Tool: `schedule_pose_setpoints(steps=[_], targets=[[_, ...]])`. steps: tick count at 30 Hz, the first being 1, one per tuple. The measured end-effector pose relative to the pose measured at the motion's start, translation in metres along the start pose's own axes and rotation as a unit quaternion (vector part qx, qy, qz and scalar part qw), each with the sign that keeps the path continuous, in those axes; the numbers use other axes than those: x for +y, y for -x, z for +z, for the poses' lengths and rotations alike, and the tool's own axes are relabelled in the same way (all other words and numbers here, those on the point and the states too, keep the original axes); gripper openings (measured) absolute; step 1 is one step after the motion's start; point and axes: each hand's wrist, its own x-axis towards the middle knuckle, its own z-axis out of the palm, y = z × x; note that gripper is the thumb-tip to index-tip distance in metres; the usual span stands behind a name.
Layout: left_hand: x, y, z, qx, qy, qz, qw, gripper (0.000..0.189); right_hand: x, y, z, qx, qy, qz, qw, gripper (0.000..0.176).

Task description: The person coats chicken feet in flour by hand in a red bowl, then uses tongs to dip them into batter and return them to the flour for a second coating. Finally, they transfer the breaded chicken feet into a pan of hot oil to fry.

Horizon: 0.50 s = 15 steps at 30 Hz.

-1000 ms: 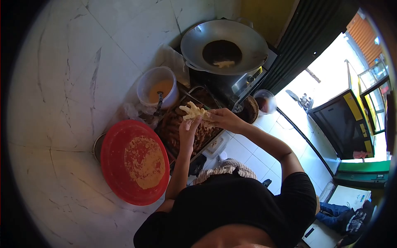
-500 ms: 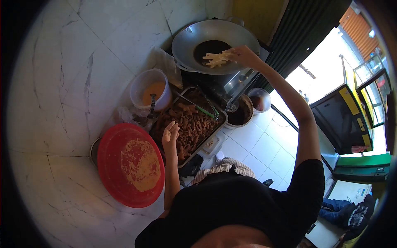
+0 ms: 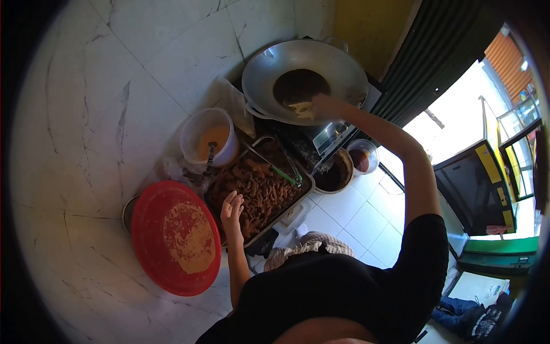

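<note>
In the head view, my right hand (image 3: 325, 108) is low inside a large metal wok (image 3: 346, 74) with dark liquid (image 3: 299, 86) at its bottom. It grips pale, claw-shaped chicken feet (image 3: 301, 109) at the liquid's near edge; motion blurs the fingers. My left hand (image 3: 232, 211) hovers, fingers extended and holding nothing, beside a metal tray (image 3: 292, 203) heaped with brown, knobbly pieces (image 3: 258, 183). Green-handled tongs (image 3: 285, 175) lie across the tray's far side.
Left of the tray stands a red basin (image 3: 149, 241) with tan powder inside. A clear tub (image 3: 189, 143) of orange liquid sits by the wall. The wok rests on a stove (image 3: 332, 140). Nearby are a dark-filled pot (image 3: 345, 172) and a small tub (image 3: 371, 150). Another person (image 3: 478, 315) is at lower right.
My right hand has lowered the chicken feet toward the near side of the dark liquid. My left hand stays by the tray, and the whole view has shifted slightly.
</note>
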Motion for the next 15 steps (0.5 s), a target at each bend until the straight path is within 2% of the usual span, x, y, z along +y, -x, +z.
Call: schedule_pose_setpoints(steps=[1,5,7,8,10,13,15], targets=[[-0.001,0.0,0.001,0.01,-0.003,-0.003,1.0,0.044,-0.002,-0.003,-0.002,-0.025,0.033,0.028,0.999,0.014],[-0.008,0.0,-0.002,0.03,0.008,0.002,1.0,0.046,0.027,-0.041,0.016,-0.023,0.091,-0.005,0.996,0.013],[-0.01,0.001,-0.003,0.05,0.013,-0.003,0.999,0.047,0.045,-0.063,0.035,0.035,0.152,0.022,0.987,0.014],[-0.011,0.0,-0.003,0.052,0.014,-0.005,0.999,0.047,0.05,-0.066,0.037,0.034,0.153,0.02,0.988,0.014],[-0.012,0.0,-0.004,0.062,0.016,-0.001,0.998,0.047,0.058,-0.07,0.04,0.106,0.176,0.013,0.979,0.015],[-0.01,0.001,-0.004,0.058,0.027,0.007,0.998,0.047,0.067,-0.074,0.025,0.139,0.125,0.01,0.982,0.016],[-0.01,0.001,-0.005,0.056,0.03,0.007,0.998,0.046,0.036,-0.042,-0.008,0.161,0.075,-0.018,0.984,0.016]])
